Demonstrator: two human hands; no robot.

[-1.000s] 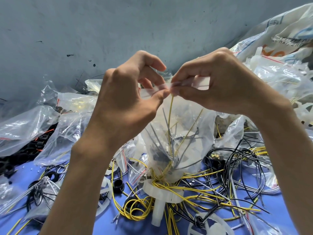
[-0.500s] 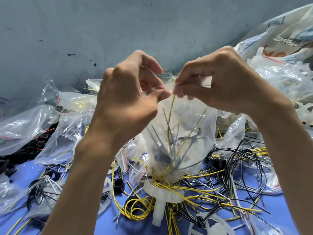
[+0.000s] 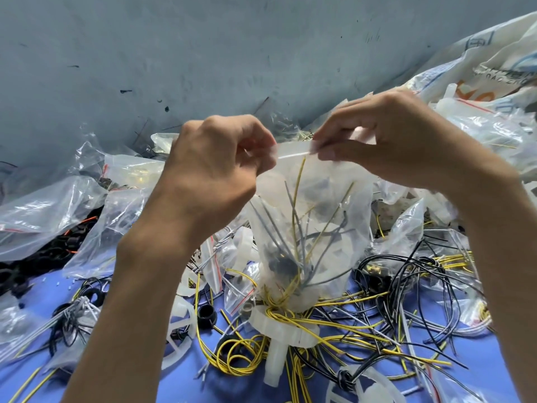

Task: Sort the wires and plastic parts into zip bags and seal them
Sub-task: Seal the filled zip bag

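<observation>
Head view. Since half a second ago the two hands have drawn apart along the bag mouth. The fingertips, then almost touching, now leave a short length of the white zip strip exposed between them. The left hand pinches the strip's left end between thumb and curled fingers. The right hand pinches the right end in the same way. Each grip is closed on the strip.

The clear plastic zip bag hangs from the strip, raised above the blue counter. Its lower end reaches the heap below. Contents:
- long yellow wires, one reaching up to the strip
- grey wires
- a black plastic part near the bottom

Open room: the space above the hands, in front of the grey wall, is unobstructed. Below and to the right, loose black and yellow wires cover the counter. A white ribbed plastic part lies directly under the bag.

Left edge: filled clear bags are piled against the wall, with loose black plastic parts beside them. Right edge: a white printed sack lies there with further bags.
</observation>
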